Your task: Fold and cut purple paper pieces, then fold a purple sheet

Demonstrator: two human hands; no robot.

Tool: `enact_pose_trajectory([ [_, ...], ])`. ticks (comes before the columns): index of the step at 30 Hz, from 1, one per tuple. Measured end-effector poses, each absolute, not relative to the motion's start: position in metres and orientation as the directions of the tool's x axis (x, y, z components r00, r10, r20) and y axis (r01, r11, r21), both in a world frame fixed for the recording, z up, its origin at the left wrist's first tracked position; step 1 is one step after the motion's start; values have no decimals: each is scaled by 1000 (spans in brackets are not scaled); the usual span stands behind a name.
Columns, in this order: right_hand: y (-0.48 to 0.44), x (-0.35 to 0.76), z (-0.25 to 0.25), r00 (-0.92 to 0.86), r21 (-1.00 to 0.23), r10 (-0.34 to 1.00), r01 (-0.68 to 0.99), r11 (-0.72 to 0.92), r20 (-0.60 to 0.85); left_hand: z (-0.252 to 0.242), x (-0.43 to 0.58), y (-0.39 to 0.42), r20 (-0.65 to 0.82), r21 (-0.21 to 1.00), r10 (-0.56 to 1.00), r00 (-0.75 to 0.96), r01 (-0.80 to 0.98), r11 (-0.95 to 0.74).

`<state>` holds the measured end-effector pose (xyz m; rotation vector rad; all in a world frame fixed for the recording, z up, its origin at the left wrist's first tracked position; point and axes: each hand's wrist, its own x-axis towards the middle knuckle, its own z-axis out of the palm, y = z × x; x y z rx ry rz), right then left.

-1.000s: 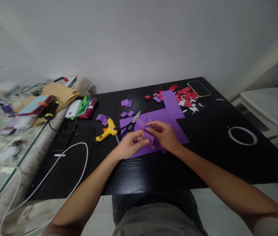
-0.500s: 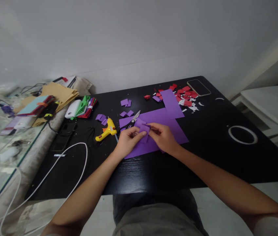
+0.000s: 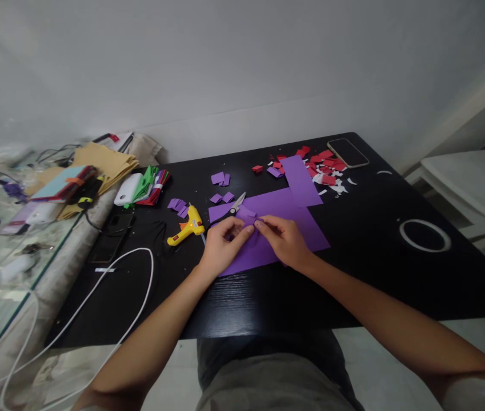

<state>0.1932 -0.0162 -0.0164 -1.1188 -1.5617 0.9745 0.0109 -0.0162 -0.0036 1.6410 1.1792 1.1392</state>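
Note:
My left hand (image 3: 224,245) and my right hand (image 3: 283,240) meet over a large purple paper sheet (image 3: 311,231) on the black table. Each hand pinches a small purple paper piece (image 3: 251,236) between thumb and fingers. That piece is mostly covered by my fingertips and blends with the sheet beneath, so its folds are hard to make out. Just beyond my left fingers lie scissors (image 3: 237,204), blades slightly apart and pointing away. Another purple scrap (image 3: 245,211) rests near their handles.
A yellow glue gun (image 3: 191,225) lies left of my hands. Small purple pieces (image 3: 177,205) sit behind it. Red and white scraps (image 3: 328,168) spread at the back right, near a phone (image 3: 348,152). A white cable (image 3: 150,274) loops at left; a tape ring (image 3: 424,249) is at right.
The small purple piece, earlier held up with its flat face showing, is now turned and mostly hidden by my fingers. My right fingertips have come closer to my left thumb.

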Motion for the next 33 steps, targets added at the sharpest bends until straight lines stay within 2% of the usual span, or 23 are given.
enact_pose_trajectory([
  [3, -16, 194, -15, -167, -933, 955, 227, 279, 244, -2, 7, -15, 314, 916, 943, 113, 225, -332],
  [6, -18, 194, -15, -209, -931, 949, 230, 283, 237, 0, 3, -15, 366, 885, 914, 177, 238, -400],
  [9, -19, 192, -17, -219, -941, 951, 212, 265, 219, 0, 2, -15, 387, 858, 905, 177, 290, -423],
  [15, -18, 190, -21, -112, -981, 975, 21, 194, 190, -1, 4, -17, 416, 858, 902, 114, 280, -431],
  [24, -15, 191, -19, -55, -981, 980, 14, 194, 193, -7, 1, -13, 494, 811, 850, 182, 257, -526],
  [33, -16, 191, -15, -48, -983, 982, 25, 182, 181, -7, 3, -12, 475, 826, 858, 194, 238, -511],
])
